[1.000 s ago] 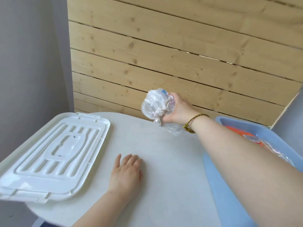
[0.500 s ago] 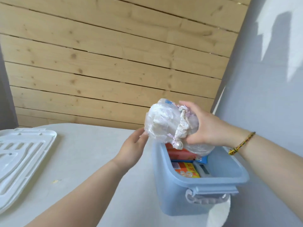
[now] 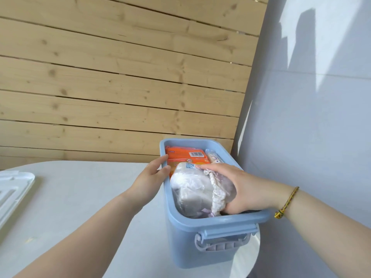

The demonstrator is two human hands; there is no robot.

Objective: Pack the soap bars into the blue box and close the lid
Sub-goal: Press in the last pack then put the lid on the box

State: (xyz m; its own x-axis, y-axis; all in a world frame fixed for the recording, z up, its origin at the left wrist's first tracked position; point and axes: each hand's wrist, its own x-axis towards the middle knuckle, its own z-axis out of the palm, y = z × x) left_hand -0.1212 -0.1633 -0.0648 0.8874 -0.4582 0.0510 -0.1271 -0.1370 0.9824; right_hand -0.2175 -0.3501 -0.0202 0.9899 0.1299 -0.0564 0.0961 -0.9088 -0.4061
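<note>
Head view, taken from left to right with the blue box (image 3: 200, 247) as the landmark: far left of the box, at the frame edge, a white lid (image 3: 14, 195) lies flat on the pale worktop (image 3: 80, 197), well apart from the box. Nearer, the left hand (image 3: 149, 180) rests open against the box's left rim, fingers lying over the edge and grasping nothing. The box stands at the worktop's right end, uncovered, with its grey latch handle (image 3: 222, 242) hanging on the near wall. Inside, at the far end, orange soap packets (image 3: 186, 157) lie flat with a barcode showing, and a pale tube-like item (image 3: 213, 156) sits along the right wall beside them. In the near half, a clear plastic bag of soap bars (image 3: 192, 191) fills the space, partly below the rim. The right hand (image 3: 241, 189) is clenched around that bag from its right side, reaching down into the box; a braided bracelet (image 3: 287, 201) circles the wrist, just outside the box's right rim.
</note>
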